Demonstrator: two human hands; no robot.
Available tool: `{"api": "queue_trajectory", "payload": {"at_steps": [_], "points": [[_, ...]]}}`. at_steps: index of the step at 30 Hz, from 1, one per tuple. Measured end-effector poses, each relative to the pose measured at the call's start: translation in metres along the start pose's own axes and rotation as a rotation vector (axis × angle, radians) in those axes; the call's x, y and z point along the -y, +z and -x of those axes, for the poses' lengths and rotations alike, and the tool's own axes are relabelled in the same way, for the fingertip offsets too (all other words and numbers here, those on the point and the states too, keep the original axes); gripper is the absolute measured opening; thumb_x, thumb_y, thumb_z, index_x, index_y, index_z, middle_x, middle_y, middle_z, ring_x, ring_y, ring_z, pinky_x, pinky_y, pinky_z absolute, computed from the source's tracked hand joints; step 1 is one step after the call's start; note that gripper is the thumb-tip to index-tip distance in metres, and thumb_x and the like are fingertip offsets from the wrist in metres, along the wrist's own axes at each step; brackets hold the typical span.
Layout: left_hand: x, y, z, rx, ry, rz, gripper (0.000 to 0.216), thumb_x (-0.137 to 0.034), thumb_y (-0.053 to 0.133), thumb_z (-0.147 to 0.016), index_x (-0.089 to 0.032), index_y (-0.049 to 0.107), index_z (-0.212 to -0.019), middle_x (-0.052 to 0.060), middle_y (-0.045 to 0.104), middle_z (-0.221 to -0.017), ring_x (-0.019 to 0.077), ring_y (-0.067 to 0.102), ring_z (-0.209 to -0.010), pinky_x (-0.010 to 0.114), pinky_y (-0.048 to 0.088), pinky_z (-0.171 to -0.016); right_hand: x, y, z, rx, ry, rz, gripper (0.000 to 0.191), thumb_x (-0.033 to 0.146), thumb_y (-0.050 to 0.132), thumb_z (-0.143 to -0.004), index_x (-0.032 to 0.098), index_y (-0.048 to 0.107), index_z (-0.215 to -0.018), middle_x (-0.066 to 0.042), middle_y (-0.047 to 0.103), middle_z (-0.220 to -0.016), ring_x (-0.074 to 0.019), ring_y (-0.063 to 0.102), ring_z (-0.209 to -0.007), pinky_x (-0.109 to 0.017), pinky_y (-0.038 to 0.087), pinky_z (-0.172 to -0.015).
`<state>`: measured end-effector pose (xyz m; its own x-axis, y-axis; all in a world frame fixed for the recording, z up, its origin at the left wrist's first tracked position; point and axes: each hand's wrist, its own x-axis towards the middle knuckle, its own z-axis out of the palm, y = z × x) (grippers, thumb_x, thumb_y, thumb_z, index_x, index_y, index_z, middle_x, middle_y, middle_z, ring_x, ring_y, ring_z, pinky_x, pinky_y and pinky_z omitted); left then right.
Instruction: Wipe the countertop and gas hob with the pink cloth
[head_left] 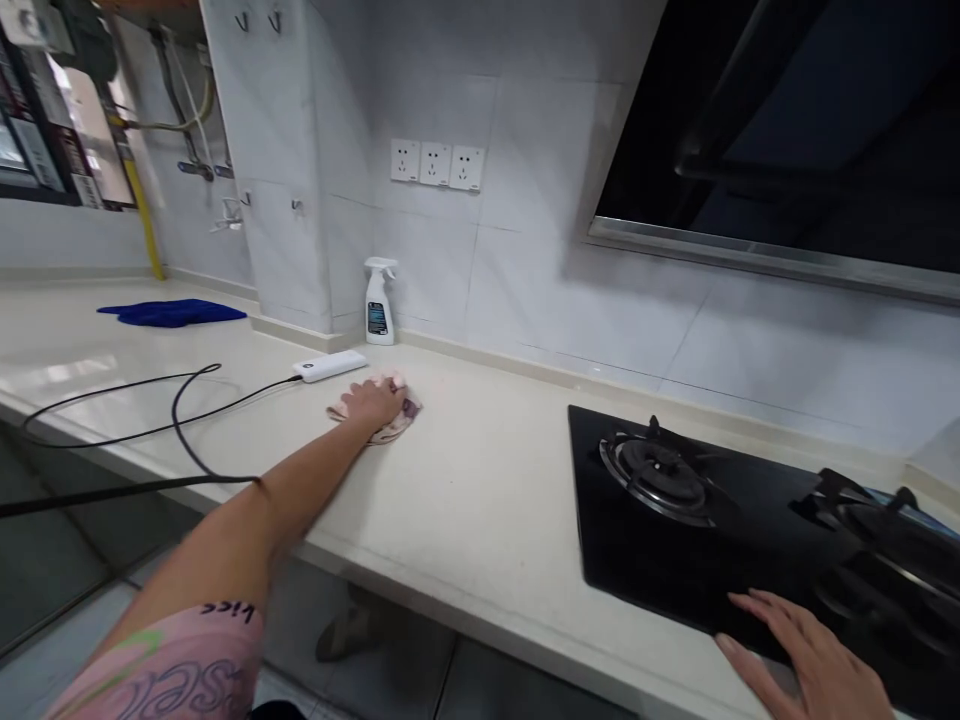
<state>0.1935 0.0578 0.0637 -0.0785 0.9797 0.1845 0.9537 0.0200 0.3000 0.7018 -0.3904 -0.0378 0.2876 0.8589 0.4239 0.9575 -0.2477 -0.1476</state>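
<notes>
My left hand point(370, 402) presses a crumpled pinkish cloth point(390, 432) onto the pale countertop point(495, 510), its fingers curled over the fabric. Just behind it stands a white spray bottle point(379, 310) with a dark label, upright near the wall corner. A slim white power bank point(330, 366) lies left of the cloth, with a black cable point(240, 403) plugged into its end. At the lower right, my right hand point(814, 655) rests by the front edge of the black gas stove point(622, 550), fingers stretched out and holding nothing.
A blue cloth point(180, 313) lies at the far left of the counter. The black cable loops over the counter and its front edge. A dark range hood point(795, 130) overhangs the stove. Wall sockets point(436, 165) sit above the spray bottle, and a tiled pillar point(277, 170) juts out.
</notes>
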Motion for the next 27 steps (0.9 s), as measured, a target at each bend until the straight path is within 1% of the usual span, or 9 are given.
{"api": "queue_trajectory", "payload": {"at_steps": [4,8,12,15,18,20,22,25,27], "points": [[-0.073,0.021,0.042,0.074,0.276,0.029,0.073,-0.068,0.025,-0.099,-0.026,0.057,-0.149,0.021,0.055,-0.153,0.0454,0.048,-0.138,0.064,0.038,-0.107,0.008,-0.005,0.003,0.036,-0.017,0.025,0.056,0.068,0.051,-0.087,0.034,0.071,-0.127,-0.013,0.07,-0.13,-0.0397,0.061,-0.131,-0.059,0.053,-0.103],[-0.116,0.031,0.125,0.155,0.583,0.056,0.06,-0.066,0.033,-0.102,-0.036,0.06,-0.146,0.013,0.056,-0.156,0.0379,0.048,-0.14,0.059,0.041,-0.109,0.016,-0.006,0.005,0.033,0.002,0.019,0.06,0.071,0.044,-0.089,0.031,0.07,-0.127,-0.013,0.067,-0.133,-0.0386,0.059,-0.133,-0.058,0.052,-0.105],[-0.119,0.033,0.216,0.201,0.873,0.083,0.057,-0.072,0.045,-0.097,-0.048,0.057,-0.148,0.006,0.055,-0.158,0.0342,0.045,-0.146,0.056,0.044,-0.111,0.02,-0.005,0.007,0.011,-0.002,-0.03,0.065,0.072,0.041,-0.088,0.031,0.068,-0.131,-0.012,0.065,-0.138,-0.0363,0.059,-0.134,-0.055,0.054,-0.104],[-0.096,0.024,0.249,0.168,0.987,0.068,0.056,-0.065,0.058,-0.094,-0.048,0.057,-0.147,0.007,0.056,-0.154,0.0345,0.047,-0.144,0.056,0.046,-0.109,0.019,-0.004,0.01,-0.004,-0.011,-0.063,0.067,0.071,0.038,-0.087,0.032,0.067,-0.133,-0.01,0.065,-0.14,-0.0344,0.059,-0.134,-0.052,0.056,-0.101],[-0.056,0.003,0.236,0.126,0.824,-0.01,0.052,-0.056,0.067,-0.09,-0.048,0.063,-0.141,0.007,0.051,-0.158,0.0365,0.043,-0.146,0.062,0.039,-0.114,0.015,-0.003,0.015,0.007,-0.028,-0.08,0.067,0.071,0.041,-0.085,0.033,0.068,-0.133,-0.011,0.066,-0.138,-0.0348,0.059,-0.135,-0.052,0.057,-0.101],[-0.02,-0.016,0.208,0.1,0.623,-0.072,0.047,-0.055,0.065,-0.092,-0.046,0.066,-0.138,0.009,0.051,-0.157,0.0384,0.042,-0.145,0.063,0.035,-0.115,0.01,-0.001,0.019,0.026,-0.058,-0.072,0.064,0.069,0.046,-0.084,0.033,0.07,-0.132,-0.012,0.068,-0.137,-0.0362,0.058,-0.136,-0.054,0.054,-0.105],[0.021,-0.036,0.174,0.095,0.437,-0.118,0.048,-0.056,0.057,-0.095,-0.042,0.065,-0.14,0.013,0.058,-0.146,0.0395,0.049,-0.137,0.062,0.04,-0.109,0.005,0.002,0.023,0.034,-0.107,-0.054,0.061,0.065,0.05,-0.083,0.032,0.071,-0.13,-0.013,0.069,-0.136,-0.038,0.056,-0.138,-0.056,0.05,-0.11],[0.08,-0.06,0.13,0.091,0.242,-0.136,0.056,-0.055,0.049,-0.096,-0.037,0.058,-0.148,0.016,0.062,-0.14,0.0399,0.053,-0.132,0.059,0.045,-0.103,-0.001,0.007,0.019,0.011,-0.152,-0.024,0.056,0.061,0.053,-0.085,0.032,0.074,-0.127,-0.012,0.069,-0.138,-0.0395,0.054,-0.141,-0.059,0.048,-0.111],[0.106,-0.065,0.108,0.069,0.138,-0.124,0.063,-0.058,0.046,-0.095,-0.034,0.051,-0.154,0.017,0.06,-0.145,0.0413,0.053,-0.134,0.06,0.045,-0.103,-0.002,0.01,0.012,-0.007,-0.125,-0.007,0.054,0.061,0.053,-0.087,0.033,0.075,-0.128,-0.01,0.069,-0.139,-0.039,0.058,-0.138,-0.058,0.052,-0.107]]}}
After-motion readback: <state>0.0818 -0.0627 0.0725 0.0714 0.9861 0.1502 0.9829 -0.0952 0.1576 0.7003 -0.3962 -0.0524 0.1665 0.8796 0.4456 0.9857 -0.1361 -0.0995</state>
